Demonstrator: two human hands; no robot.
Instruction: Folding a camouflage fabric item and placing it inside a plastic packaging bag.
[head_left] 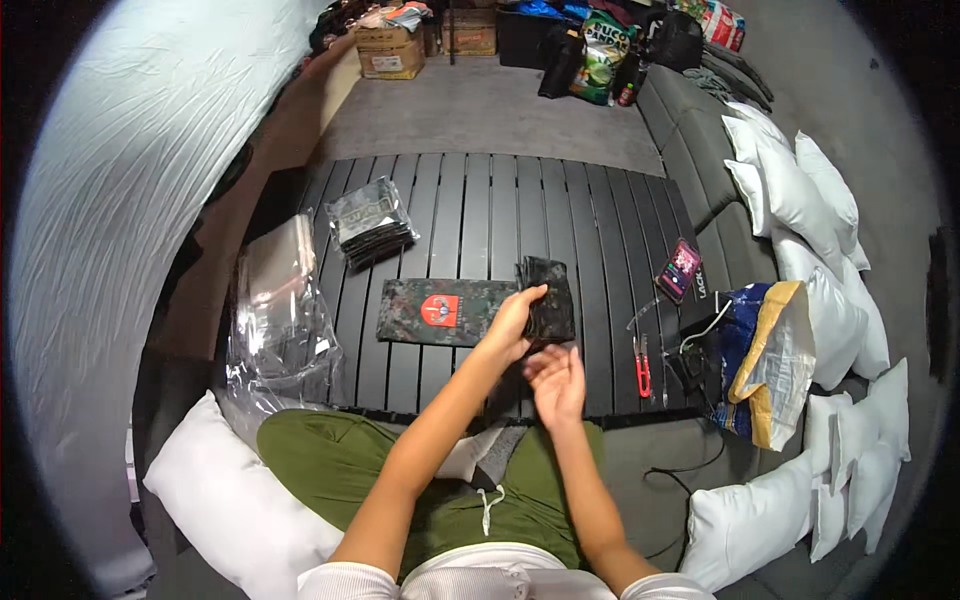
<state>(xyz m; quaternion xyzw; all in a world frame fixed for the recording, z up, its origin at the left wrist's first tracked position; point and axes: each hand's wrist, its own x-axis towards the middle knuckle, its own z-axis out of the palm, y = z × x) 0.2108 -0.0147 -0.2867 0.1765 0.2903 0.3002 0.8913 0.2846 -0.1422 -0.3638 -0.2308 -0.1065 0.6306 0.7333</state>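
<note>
My left hand (515, 322) is closed around a dark folded camouflage cloth (548, 312), thumb on top, above the slatted table. Just below the cloth, my right hand (560, 388) has its fingers spread and slightly smeared by motion, with nothing seen in it. A flat folded camouflage cloth (405, 310) with a red emblem patch lies on the table to the left, its right end partly covered by my left hand and the held cloth. Farther off at the left is a stack of clear-wrapped dark packets (372, 222).
Clear plastic bags (280, 320) lie along the black table's (480, 200) left edge. Red-handled thread snippers (642, 368) and a phone (680, 270) are on the right, beside a blue-and-tan sack (765, 360). White pillows (800, 195) are piled on the sofa; cardboard boxes (390, 55) stand at the back.
</note>
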